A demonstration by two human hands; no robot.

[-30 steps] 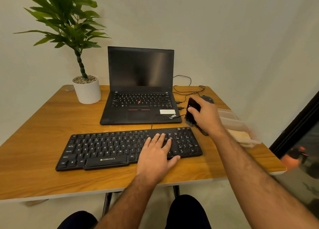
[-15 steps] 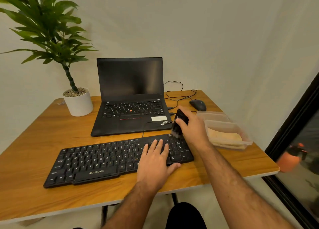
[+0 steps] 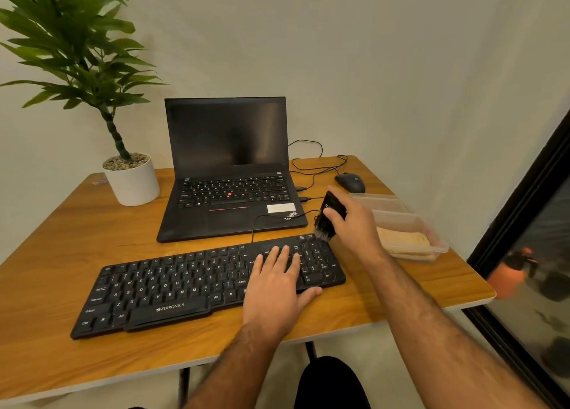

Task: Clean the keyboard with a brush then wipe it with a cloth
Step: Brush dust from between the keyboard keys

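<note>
Keyboard [image 3: 191, 282] under flat left hand [image 3: 274, 288], brush [image 3: 327, 220] gripped in right hand [image 3: 354, 223] at its far-right corner

Pretty warm, kinda dim indoor light from overhead, so the glossy orange-brown wooden table [image 3: 61, 254] gets a soft sheen and the shadows under the black full-size keyboard [image 3: 172, 285] stay faint. The wide lens bends the table edges and the black-framed glass panel [image 3: 524, 254] at the right. The black brush's [image 3: 327, 220] bristles look smeared, and the reflections in the glass are mushy.
</note>
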